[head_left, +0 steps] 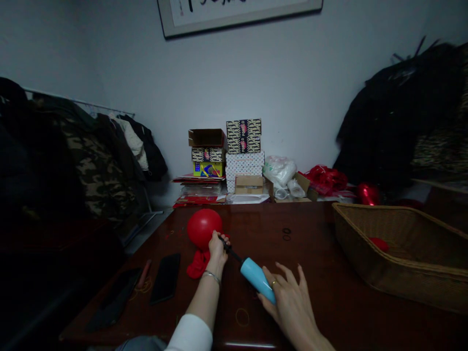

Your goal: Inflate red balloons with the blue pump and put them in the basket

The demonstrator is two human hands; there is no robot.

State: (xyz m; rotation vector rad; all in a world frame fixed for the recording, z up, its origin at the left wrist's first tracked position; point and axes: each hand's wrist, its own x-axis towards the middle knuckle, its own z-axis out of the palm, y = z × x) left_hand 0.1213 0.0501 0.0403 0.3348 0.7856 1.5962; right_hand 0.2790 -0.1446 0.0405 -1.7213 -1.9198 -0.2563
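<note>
A round, inflated red balloon is at the far tip of a hand-held balloon pump, which has a light blue barrel and a black front part. My left hand is closed at the balloon's neck and the pump's black tip; the exact join is hidden by the fingers. My right hand holds the blue barrel between thumb and forefinger, its other fingers stretched out. Limp red balloons lie on the table beside my left wrist.
On the dark wooden table a wicker basket with a red item inside stands at the right. Two dark phone-like slabs, a black one nearer my left arm, lie left. Rubber bands are scattered about. Stacked boxes stand behind.
</note>
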